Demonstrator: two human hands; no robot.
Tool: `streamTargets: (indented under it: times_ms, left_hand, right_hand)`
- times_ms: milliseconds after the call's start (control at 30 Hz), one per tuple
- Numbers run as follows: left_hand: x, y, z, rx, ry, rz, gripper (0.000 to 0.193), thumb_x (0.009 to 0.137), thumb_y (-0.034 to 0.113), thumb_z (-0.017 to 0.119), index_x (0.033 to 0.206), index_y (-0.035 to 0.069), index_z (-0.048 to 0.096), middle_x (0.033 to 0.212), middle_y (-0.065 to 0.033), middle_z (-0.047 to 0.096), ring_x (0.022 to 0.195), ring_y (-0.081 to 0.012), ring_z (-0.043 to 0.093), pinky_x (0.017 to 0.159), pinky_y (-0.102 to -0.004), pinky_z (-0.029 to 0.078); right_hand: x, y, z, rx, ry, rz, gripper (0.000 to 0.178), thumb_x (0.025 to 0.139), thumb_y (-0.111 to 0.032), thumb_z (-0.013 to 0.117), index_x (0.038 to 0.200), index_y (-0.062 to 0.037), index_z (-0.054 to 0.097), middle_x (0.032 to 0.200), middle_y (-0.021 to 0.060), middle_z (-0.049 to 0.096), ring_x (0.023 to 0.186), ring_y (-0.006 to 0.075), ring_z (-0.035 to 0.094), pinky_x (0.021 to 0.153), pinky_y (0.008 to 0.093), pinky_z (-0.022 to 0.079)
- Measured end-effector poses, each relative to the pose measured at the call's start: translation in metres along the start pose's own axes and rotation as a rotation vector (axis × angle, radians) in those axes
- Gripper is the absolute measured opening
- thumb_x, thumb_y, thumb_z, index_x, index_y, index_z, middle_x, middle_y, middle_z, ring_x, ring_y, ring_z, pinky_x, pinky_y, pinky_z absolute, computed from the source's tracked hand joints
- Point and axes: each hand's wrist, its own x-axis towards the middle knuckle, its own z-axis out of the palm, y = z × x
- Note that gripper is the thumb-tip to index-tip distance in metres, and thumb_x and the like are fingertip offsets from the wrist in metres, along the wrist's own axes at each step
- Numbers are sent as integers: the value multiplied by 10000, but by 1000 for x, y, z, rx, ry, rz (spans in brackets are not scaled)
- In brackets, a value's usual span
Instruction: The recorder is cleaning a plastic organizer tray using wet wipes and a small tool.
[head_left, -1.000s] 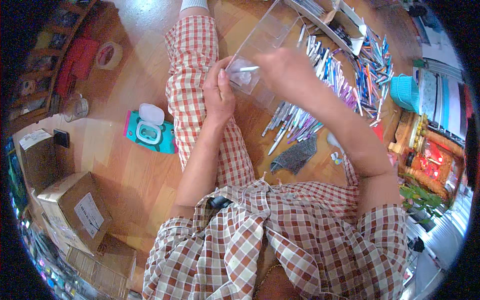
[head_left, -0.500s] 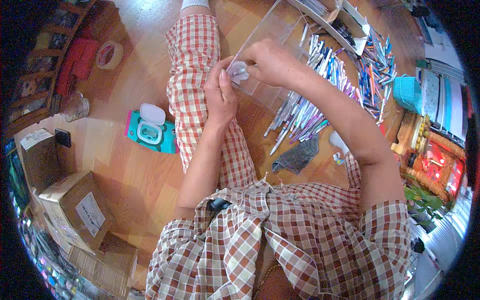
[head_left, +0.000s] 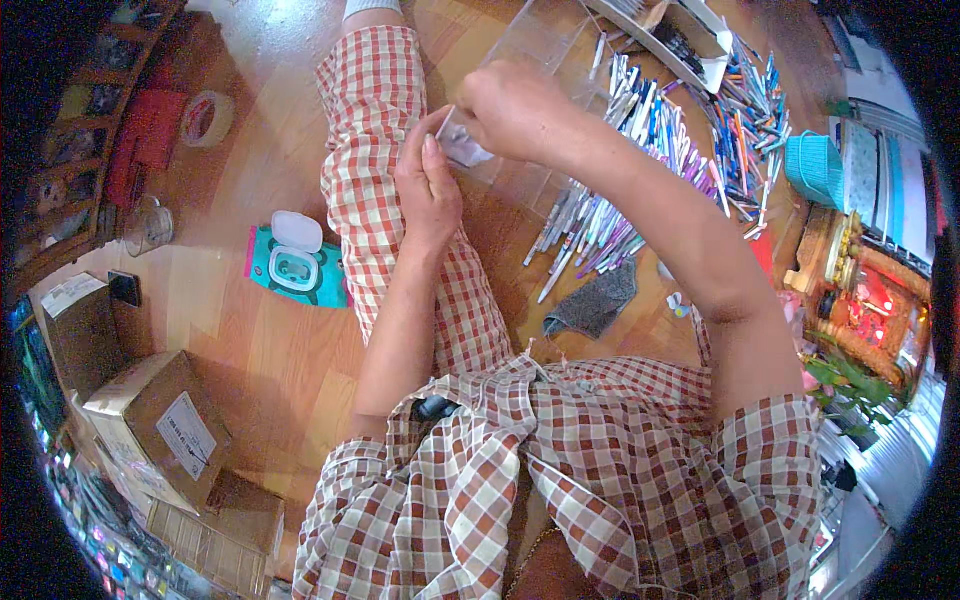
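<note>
My left hand (head_left: 430,188) grips the near left corner of a clear plastic organizer box (head_left: 535,38), thumb pointing up along its wall. The box lies tilted across the floor beyond my knee, its see-through dividers faintly visible. My right hand (head_left: 512,108) reaches over the box from the right with its fingers curled. A crumpled white wipe (head_left: 463,148) shows beneath those fingers, at the corner by my left thumb. The right fingertips themselves are mostly hidden behind the hand.
Many loose pens (head_left: 640,170) lie heaped right of the box, beside a white tray (head_left: 700,62) and a turquoise basket (head_left: 815,167). A grey cloth (head_left: 592,305) is near my lap. On the left are a wipes pack (head_left: 296,268) with its lid up, a glass jar (head_left: 150,228) and cardboard boxes (head_left: 150,420).
My right hand has shifted up and slightly left, turning so its back covers more of the fingers. The left hand has moved slightly left with the box corner.
</note>
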Motion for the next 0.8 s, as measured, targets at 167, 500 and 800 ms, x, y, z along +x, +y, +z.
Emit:
streamTargets:
  times_ms: [167, 500, 800]
  left_hand:
    - [1, -8, 3, -40, 59, 65, 356, 914, 203, 318, 1045, -28, 557, 937, -154, 600, 897, -234, 573, 798, -324, 427]
    - [2, -5, 4, -67, 37, 31, 353, 912, 172, 304, 1044, -40, 553, 965, -159, 597, 926, -240, 567, 821, -332, 421]
    - [0, 6, -1, 66, 37, 43, 370, 918, 184, 293, 1062, -46, 545, 1001, -157, 594, 972, -238, 553, 866, -333, 404]
  right_hand:
    - [-15, -4, 1, -129, 181, 32, 116, 665, -88, 592, 751, -34, 648, 748, 203, 619, 735, 359, 615, 645, 418, 500]
    - [-8, 10, 0, -30, -84, -13, 133, 659, -92, 573, 756, -39, 647, 722, 166, 614, 721, 298, 617, 620, 406, 479]
    - [-21, 18, -20, -55, 307, 48, 155, 684, -173, 596, 712, -22, 608, 692, 171, 597, 681, 336, 595, 608, 426, 468]
